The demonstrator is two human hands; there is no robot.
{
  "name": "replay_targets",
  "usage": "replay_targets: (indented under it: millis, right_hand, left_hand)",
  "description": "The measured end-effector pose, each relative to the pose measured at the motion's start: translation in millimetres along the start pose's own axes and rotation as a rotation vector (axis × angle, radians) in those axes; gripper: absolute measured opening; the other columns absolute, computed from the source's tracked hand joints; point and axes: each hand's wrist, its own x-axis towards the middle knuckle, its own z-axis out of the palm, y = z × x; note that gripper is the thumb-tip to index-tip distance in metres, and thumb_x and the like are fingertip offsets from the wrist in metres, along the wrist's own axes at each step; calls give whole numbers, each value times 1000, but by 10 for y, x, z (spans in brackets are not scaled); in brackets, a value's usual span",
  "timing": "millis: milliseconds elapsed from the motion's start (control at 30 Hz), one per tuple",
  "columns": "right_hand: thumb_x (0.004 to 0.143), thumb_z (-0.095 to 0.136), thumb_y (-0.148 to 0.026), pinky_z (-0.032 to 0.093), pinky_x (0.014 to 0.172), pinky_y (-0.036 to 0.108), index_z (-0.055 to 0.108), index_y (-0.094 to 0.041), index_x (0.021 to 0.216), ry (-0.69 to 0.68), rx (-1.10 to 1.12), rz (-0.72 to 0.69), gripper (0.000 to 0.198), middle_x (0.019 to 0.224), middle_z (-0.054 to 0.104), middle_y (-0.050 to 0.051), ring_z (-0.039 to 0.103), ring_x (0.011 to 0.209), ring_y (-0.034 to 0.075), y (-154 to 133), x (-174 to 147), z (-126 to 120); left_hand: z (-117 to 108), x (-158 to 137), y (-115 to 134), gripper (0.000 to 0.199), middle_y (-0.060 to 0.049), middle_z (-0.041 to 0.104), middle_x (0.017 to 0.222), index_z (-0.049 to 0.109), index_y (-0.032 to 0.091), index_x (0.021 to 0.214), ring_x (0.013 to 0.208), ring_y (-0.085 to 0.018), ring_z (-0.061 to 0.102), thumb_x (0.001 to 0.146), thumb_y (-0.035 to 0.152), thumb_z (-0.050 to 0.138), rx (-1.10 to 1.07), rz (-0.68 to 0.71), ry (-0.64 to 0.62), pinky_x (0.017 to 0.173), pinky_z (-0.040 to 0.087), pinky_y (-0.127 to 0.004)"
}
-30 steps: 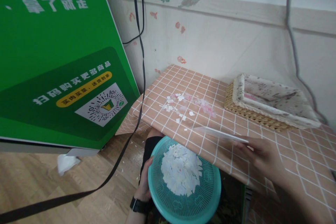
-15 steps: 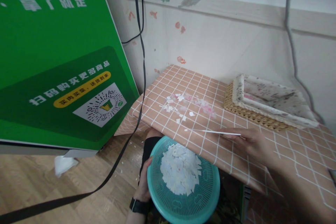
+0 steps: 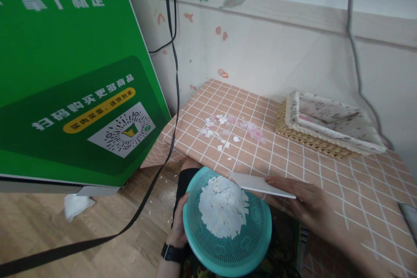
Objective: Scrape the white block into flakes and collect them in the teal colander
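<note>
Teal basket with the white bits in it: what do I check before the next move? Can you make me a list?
1. Left hand holding the teal basket: ok, it grips the side.
2. White bits inside the basket: ok, they sit in a heap.
3. Right hand holding the white card: ok, one end is in the fingers.
4. No scraps left on the table: not ok, several lie there.
5. Card touching the basket's rim: cannot tell, they overlap in this view.
</note>
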Motion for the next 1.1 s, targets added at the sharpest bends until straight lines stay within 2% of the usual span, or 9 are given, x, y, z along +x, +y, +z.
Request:
replay_targets:
  millis: [167,333,433,567,633,733,900,1000,1100]
  right_hand:
    - [87,44,-24,55,78,31,62,-24,112,53,-59,71,31,108,67,5,64,96,20,106,-19,87]
    - [87,46,-25,55,75,32,66,-25,107,114,-96,252,28,102,69,4,66,91,22,210,-26,-1]
    - [86,48,-28,56,68,32,66,-24,106,145,-134,317,28,97,70,5,68,83,23,148,-59,-21]
    - [85,51,-30,54,63,28,69,-24,99,189,-165,282,24,88,72,5,68,73,21,-36,-78,124]
    - [85,50,-32,52,58,27,70,-23,91,218,-178,292,23,80,72,5,67,66,20,-82,-52,223]
    - [84,51,-39,43,45,24,70,-19,78,313,-241,411,28,62,68,4,61,50,17,-17,18,283]
    - [83,51,-47,33,39,24,66,-15,66,438,-299,607,39,45,54,1,50,40,14,261,156,135]
    - [83,51,-46,34,40,23,66,-15,71,473,-232,607,36,49,54,0,51,44,14,306,259,74]
    - [85,49,-44,37,43,22,65,-16,71,392,-137,529,35,52,57,0,53,47,13,218,374,100]
  left_hand:
    - [15,-1,-7,14,-3,72,71,68,14,80,61,-18,65,74,27,66,42,12,16,66,51,-30]
    - [25,-1,-6,12,-2,72,70,68,15,79,62,-17,65,72,26,67,22,14,53,73,51,-32]
    - [40,-11,-1,13,-4,72,70,68,14,77,62,-17,65,73,26,66,18,-18,55,73,50,-31]
    - [54,-23,11,14,-4,72,71,68,14,78,64,-17,65,74,27,65,8,-27,59,71,50,-29]
    - [48,-20,20,14,-3,72,72,68,14,80,65,-17,65,74,27,65,5,-14,46,73,50,-30]
    - [37,-13,42,17,-4,72,73,68,13,81,67,-19,66,74,29,65,6,-22,24,75,50,-33]
    - [131,-80,117,25,-7,73,80,68,14,89,79,-26,67,71,31,66,27,-28,79,78,50,-39]
    - [269,-190,179,34,-10,72,89,67,18,98,88,-33,65,68,34,66,45,-10,147,78,50,-45]
    - [404,-313,239,41,-12,71,98,66,21,105,93,-39,63,66,36,66,54,10,178,78,49,-49]
